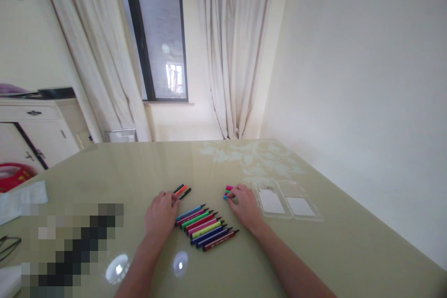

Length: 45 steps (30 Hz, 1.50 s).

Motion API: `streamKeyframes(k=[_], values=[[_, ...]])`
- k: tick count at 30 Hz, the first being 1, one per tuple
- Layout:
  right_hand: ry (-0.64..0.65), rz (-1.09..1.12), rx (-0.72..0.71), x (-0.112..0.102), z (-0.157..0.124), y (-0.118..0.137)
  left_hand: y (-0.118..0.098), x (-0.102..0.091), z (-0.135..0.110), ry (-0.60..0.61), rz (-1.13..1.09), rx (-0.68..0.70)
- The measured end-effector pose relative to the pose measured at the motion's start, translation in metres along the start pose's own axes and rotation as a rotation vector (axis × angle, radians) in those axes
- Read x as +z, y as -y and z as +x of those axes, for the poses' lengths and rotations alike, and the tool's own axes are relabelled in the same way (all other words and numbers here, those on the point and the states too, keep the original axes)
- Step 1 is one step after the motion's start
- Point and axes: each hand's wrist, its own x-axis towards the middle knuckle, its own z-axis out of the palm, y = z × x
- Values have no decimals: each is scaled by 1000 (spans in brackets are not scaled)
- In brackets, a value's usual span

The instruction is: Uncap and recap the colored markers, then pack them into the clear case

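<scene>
Indoors, glossy table before pale curtains, right fingers pinched on blue cap, left fingers at markers, grip unclear.

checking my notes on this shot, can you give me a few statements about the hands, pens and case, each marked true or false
1. The right hand touches small coloured pieces. True.
2. The yellow pen stands upright. False: it lies flat in the row of pens.
3. An open clear case lies on the table, to the right of the right hand. True.
4. The dark red pen is the farthest in the row from the person. False: it is the nearest.
5. An orange pen lies by the left hand. True.
</scene>
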Motion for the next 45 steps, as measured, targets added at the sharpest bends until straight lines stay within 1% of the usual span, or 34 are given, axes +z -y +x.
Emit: streamKeyframes(k=[3, 7, 9, 11, 14, 16, 18, 21, 23, 26, 28, 30, 33, 37, 41, 43, 45], values=[[-10, 8, 19, 0, 0, -1, 2, 4, 1, 12, -32, 35], [-42, 60, -3, -4, -1, 0, -1, 6, 1, 18, -58, 73], [-73, 138, -34, -7, -3, 2, -9, 4, 0, -2, -110, 128], [-81, 262, -74, -11, -6, 8, -22, 0, -4, -4, -229, 241], [-47, 438, -119, -13, -10, 17, -45, -4, -13, 69, -399, 403], [-30, 500, -127, -14, -11, 23, -57, -4, -21, 106, -449, 450], [-27, 540, -130, -15, -11, 26, -64, -3, -27, 112, -477, 484], [-62, 613, -132, -24, -6, 21, -64, -1, -32, 108, -465, 523], [-128, 674, -100, -35, -2, 13, -57, -1, -29, 87, -400, 495], [-228, 787, -5, -54, 3, -5, -40, -2, -18, 7, -314, 387], [-241, 880, 33, -63, 4, -13, -28, -1, -10, -50, -262, 322], [-250, 962, 50, -67, 4, -17, -20, 2, -4, -78, -211, 285], [-266, 1012, 51, -68, 2, -14, -12, 10, -1, -59, -201, 251], [-248, 965, 51, -69, 1, -10, -7, 19, 1, 4, -285, 220], [-269, 910, 65, -66, 3, -18, -4, 21, 4, 74, -346, 202], [-263, 812, 64, -63, 5, -23, -3, 21, 5, 113, -349, 195], [-244, 665, 59, -58, 6, -28, -2, 21, 5, 145, -356, 206]])
